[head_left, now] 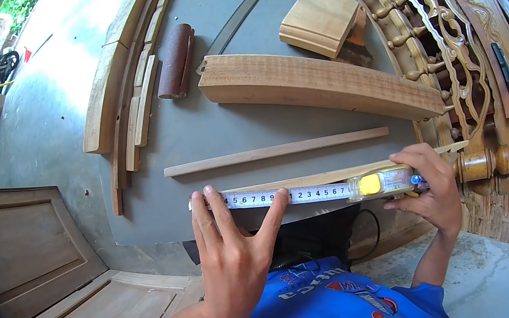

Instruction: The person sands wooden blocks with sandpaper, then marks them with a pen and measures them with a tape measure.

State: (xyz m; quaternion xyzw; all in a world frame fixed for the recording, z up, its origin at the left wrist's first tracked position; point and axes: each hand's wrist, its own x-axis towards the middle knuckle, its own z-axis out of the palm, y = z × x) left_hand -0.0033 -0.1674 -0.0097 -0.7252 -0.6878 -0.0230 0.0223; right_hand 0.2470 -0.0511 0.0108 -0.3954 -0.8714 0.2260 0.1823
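A tape measure (380, 183) with a clear case and yellow button is gripped in my right hand (432, 182), thumb below and fingers above. Its white blade (319, 193) runs left along a thin pale wood strip (329, 175) that tapers at the right. My left hand (235, 247) holds the blade near its left end, two fingertips at the end and the thumb further right; its other fingers are mostly hidden. Just beyond, a straight narrow wood stick (276, 152) lies parallel on the grey tabletop (197, 128).
A thick wood beam (316, 84) crosses the table, behind it a moulded wood block (319, 18) and a saw-like blade (248, 8). Rolled sandpaper (176, 62) and several wood pieces (119, 87) lie left. Carved furniture (446, 31) borders the right; panelled doors (36, 238) stand lower left.
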